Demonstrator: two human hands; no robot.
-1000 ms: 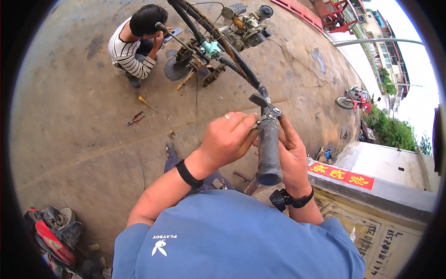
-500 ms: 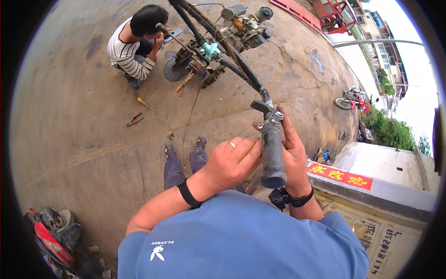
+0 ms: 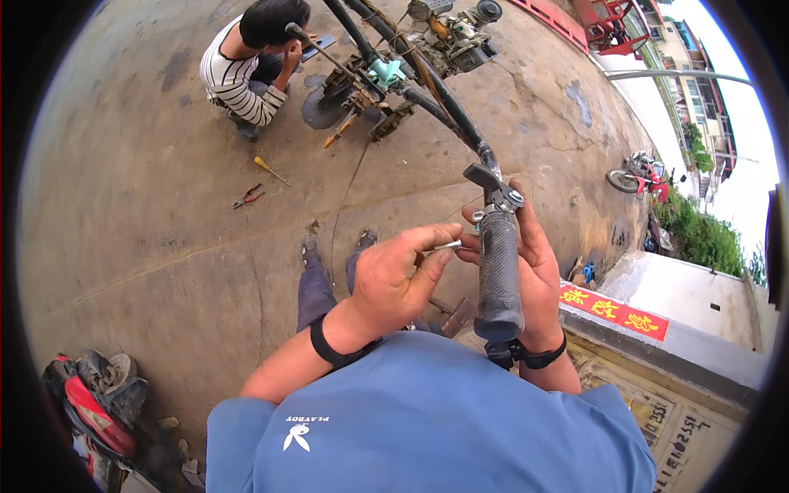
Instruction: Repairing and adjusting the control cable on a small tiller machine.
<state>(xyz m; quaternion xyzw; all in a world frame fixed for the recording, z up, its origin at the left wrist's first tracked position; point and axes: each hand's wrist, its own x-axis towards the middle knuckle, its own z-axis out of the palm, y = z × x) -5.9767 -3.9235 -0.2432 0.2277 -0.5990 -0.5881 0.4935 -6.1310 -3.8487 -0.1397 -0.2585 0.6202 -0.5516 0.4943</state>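
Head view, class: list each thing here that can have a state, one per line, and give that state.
Black rubber handlebar grip: on the bar end, cupped from behind by the right hand.
Small silver metal piece: pinched in the left hand fingertips, beside the grip.
Stripped motorbike frame: upright, partly dismantled.
Yellow-handled screwdriver: lying on the concrete.
Red-handled pliers: lying on the concrete.
Red motorbike: parked at a distance.

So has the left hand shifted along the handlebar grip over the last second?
Yes. The left hand has come off the top of the black grip and now sits beside it, lower and to the left, pinching a small white piece.
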